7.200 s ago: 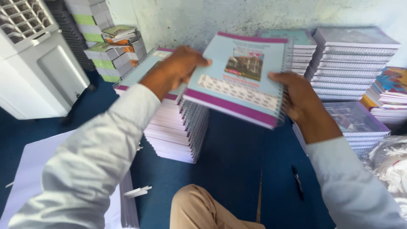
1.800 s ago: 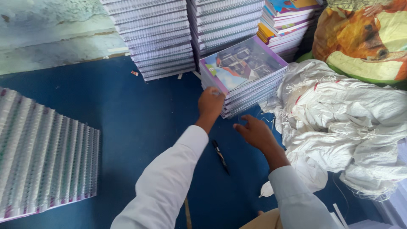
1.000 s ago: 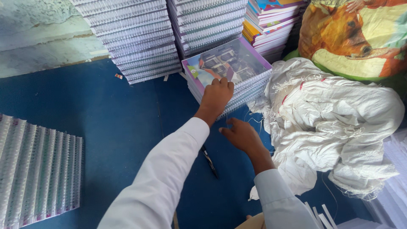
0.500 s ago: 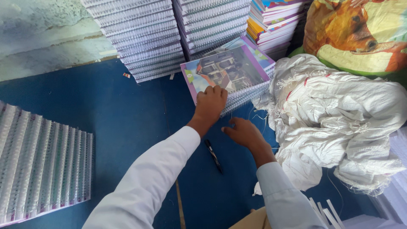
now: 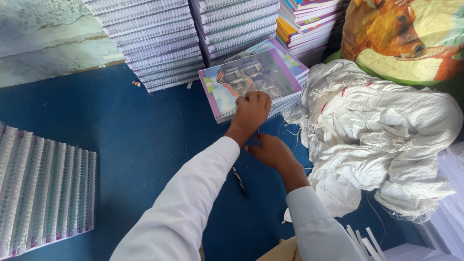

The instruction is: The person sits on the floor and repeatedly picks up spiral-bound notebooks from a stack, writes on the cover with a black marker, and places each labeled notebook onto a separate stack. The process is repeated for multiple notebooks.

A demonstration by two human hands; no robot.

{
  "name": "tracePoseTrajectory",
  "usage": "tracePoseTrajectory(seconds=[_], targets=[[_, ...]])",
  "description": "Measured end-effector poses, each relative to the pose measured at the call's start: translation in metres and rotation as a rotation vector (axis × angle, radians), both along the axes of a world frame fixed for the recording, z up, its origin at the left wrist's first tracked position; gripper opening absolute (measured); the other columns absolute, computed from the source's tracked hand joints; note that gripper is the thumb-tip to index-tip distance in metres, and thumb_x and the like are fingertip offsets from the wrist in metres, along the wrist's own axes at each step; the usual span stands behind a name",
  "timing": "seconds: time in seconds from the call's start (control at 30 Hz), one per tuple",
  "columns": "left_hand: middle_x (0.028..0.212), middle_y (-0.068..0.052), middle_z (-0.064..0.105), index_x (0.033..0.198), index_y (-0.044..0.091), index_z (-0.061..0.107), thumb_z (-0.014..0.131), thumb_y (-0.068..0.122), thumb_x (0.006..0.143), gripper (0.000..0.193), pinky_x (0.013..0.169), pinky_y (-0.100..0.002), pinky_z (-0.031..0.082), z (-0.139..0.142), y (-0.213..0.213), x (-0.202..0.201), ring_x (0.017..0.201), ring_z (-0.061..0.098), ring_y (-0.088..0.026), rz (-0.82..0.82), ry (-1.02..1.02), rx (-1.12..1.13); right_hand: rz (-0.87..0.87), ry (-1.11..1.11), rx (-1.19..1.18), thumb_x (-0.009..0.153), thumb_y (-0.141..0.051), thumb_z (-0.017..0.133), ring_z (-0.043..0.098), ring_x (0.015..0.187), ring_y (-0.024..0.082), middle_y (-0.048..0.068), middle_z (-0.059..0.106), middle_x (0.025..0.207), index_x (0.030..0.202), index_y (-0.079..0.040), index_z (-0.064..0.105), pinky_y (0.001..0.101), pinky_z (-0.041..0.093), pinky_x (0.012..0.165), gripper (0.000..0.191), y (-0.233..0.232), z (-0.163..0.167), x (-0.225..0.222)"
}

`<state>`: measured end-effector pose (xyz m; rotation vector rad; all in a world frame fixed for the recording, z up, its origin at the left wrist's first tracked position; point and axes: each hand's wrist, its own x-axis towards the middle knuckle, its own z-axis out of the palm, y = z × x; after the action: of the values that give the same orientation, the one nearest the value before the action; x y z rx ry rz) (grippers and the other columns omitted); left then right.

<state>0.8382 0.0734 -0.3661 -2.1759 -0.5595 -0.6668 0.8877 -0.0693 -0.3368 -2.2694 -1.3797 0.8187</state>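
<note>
Looking down from the head camera, I find my left hand [image 5: 250, 112] closed over the near edge of the top spiral notebook [image 5: 251, 79], fingers curled onto its glossy cover, which shows a building picture inside a purple border. That notebook sits tilted atop a short stack of notebooks [image 5: 285, 99] on the blue floor [image 5: 135, 140], directly in front of two taller grey piles of spiral-bound books [image 5: 159, 43] against the wall. My right hand [image 5: 270, 151] is lower, just beneath the left wrist and close to the stack's near side; its fingers are bent, but the left arm covers them, so I cannot tell whether it grips anything. A dark pen [image 5: 239, 181] lies on the floor between my two white sleeves. To the right of the stack, touching it, is a heap of crumpled white woven sacks [image 5: 382, 140], and behind that a cushion printed with a brown horse [image 5: 401, 34]. A pile of colourful books [image 5: 307, 26] stands at the top, beside the grey piles. At the left edge, well apart from my hands, a fanned row of spiral notebooks [image 5: 43, 193] lies on the floor.
</note>
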Motion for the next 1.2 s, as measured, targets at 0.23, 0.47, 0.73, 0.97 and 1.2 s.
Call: tracePoseTrajectory(seconds=[0.23,0.47,0.73,0.97,1.2], targets=[[0.091,-0.011,0.071,0.113,0.007,0.063,0.073,0.019,0.077,0.039,0.043,-0.036,0.051,0.006,0.013,0.002,0.071,0.071,-0.025,-0.039,-0.004,-0.164,-0.013,-0.018,-0.042,0.086,-0.046,0.072,0.067,0.117,0.035,0.017,0.070,0.125,0.129,-0.009,0.066,0.0443,0.052,0.099,0.058,-0.002,0.003,-0.002],[0.084,-0.008,0.069,0.105,0.006,0.059,0.072,0.014,0.084,0.026,0.053,-0.034,0.055,0.045,0.018,-0.037,0.069,0.073,-0.023,-0.171,-0.066,-0.184,0.023,-0.066,-0.020,0.087,-0.047,0.072,0.065,0.119,0.039,0.021,0.068,0.127,0.131,-0.007,0.064,0.0467,0.052,0.101,0.060,0.000,-0.008,-0.006],[0.081,-0.010,0.069,0.104,0.004,0.058,0.073,0.017,0.083,0.028,0.047,-0.042,0.054,0.118,-0.003,-0.104,0.061,0.071,-0.029,-0.190,-0.191,-0.387,0.089,-0.075,0.169,0.089,-0.047,0.072,0.064,0.117,0.041,0.024,0.070,0.122,0.139,-0.006,0.058,0.0482,0.051,0.098,0.066,-0.004,-0.001,-0.025],[0.087,-0.014,0.073,0.110,0.003,0.059,0.070,0.019,0.086,0.031,0.057,-0.049,0.055,0.166,-0.036,-0.180,0.066,0.070,-0.037,-0.197,-0.489,-0.738,-0.129,0.517,0.257,0.088,-0.056,0.064,0.069,0.105,0.027,0.020,0.068,0.123,0.146,0.002,0.044,0.0410,0.058,0.084,0.084,0.004,0.016,-0.050],[0.088,-0.017,0.076,0.115,0.006,0.066,0.066,0.018,0.084,0.033,0.069,-0.044,0.058,0.174,-0.080,-0.264,0.074,0.074,-0.035,-0.135,-0.727,-1.122,-0.069,1.106,0.325,0.092,-0.057,0.058,0.061,0.124,0.030,0.018,0.062,0.136,0.149,0.001,0.044,0.0444,0.051,0.102,0.082,0.000,0.014,-0.099]])
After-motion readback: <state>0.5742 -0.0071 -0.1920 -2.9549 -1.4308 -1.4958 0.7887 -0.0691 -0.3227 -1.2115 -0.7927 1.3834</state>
